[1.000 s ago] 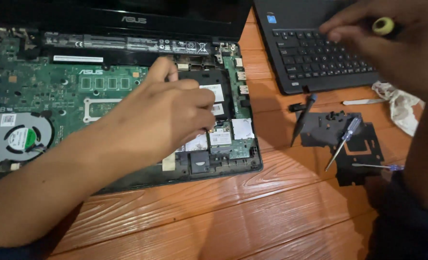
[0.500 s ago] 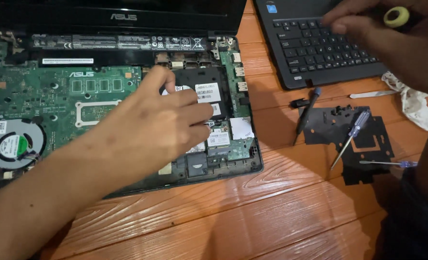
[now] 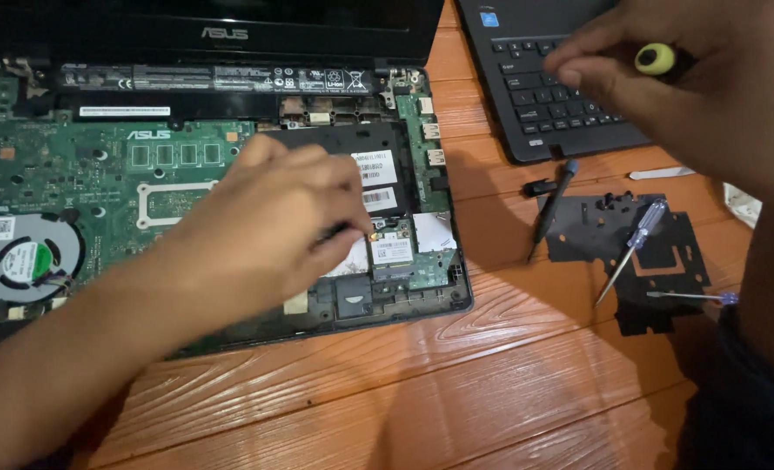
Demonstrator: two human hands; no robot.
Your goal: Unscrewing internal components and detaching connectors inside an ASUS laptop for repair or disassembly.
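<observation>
An opened laptop point(image 3: 230, 157) lies on the wooden table with its green mainboard point(image 3: 82, 174) and cooling fan point(image 3: 26, 261) bare. My left hand point(image 3: 269, 222) rests over the black drive bay, fingertips pinched at the small wireless card point(image 3: 395, 251) near the right edge. My right hand point(image 3: 691, 87) hovers above a second laptop's keyboard point(image 3: 548, 87), fingers curled around a screwdriver with a yellow-green cap point(image 3: 655, 58). Its shaft is hidden by the hand.
A black plastic sheet point(image 3: 639, 248) lies right of the open laptop with a clear-handled screwdriver point(image 3: 635, 244) on it. A black screwdriver point(image 3: 550, 209) and a small blue-handled one point(image 3: 696, 297) lie nearby. A white cloth point(image 3: 743, 204) sits at the right edge.
My left hand has slid right and down along the board toward the wireless card. My right hand stays raised over the second laptop's keyboard with the screwdriver.
</observation>
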